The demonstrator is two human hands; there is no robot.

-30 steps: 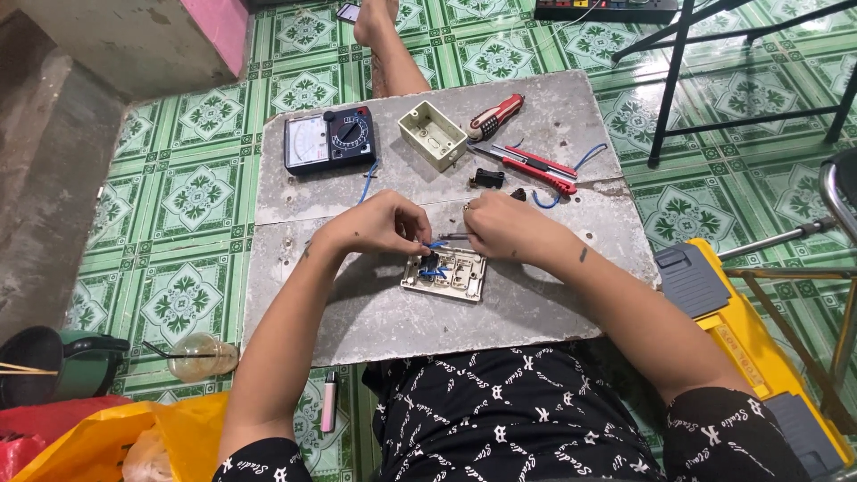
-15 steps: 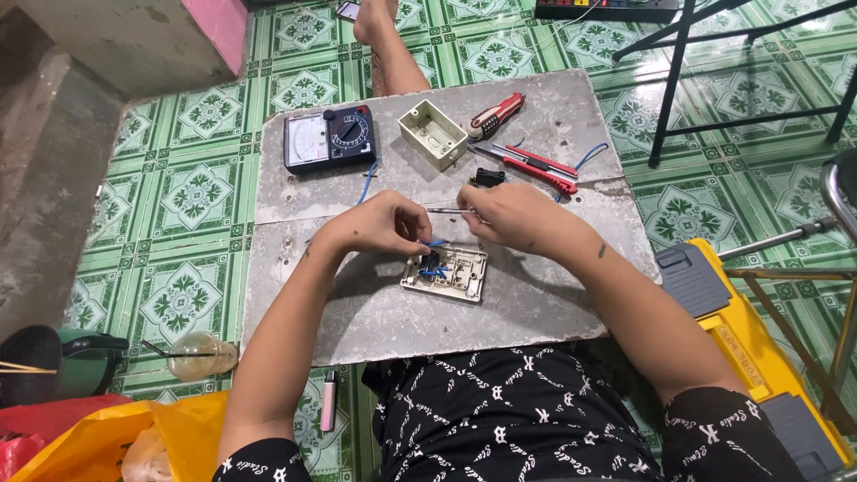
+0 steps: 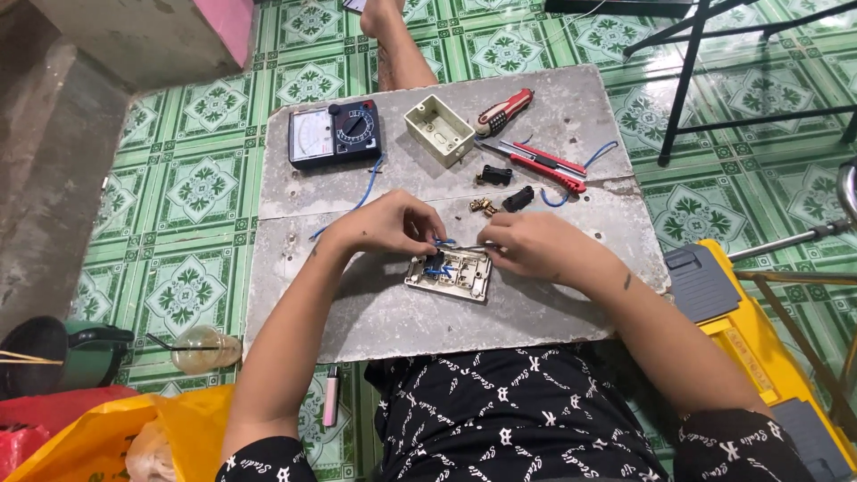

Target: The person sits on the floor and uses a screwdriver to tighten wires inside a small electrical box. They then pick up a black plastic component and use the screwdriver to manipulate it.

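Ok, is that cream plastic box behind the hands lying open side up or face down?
Open side up. The cream box rests on the grey slab with its hollow interior and rim facing the camera; it looks empty.

One multimeter, one beige box, one switch plate, two black switch modules, one lighter.

I sit on the floor of a home, doing electrical work at a makeshift bench; green patterned floor tiles spread around me; a grey slab serves as my table; a multimeter, a utility knife and pliers lie on it.
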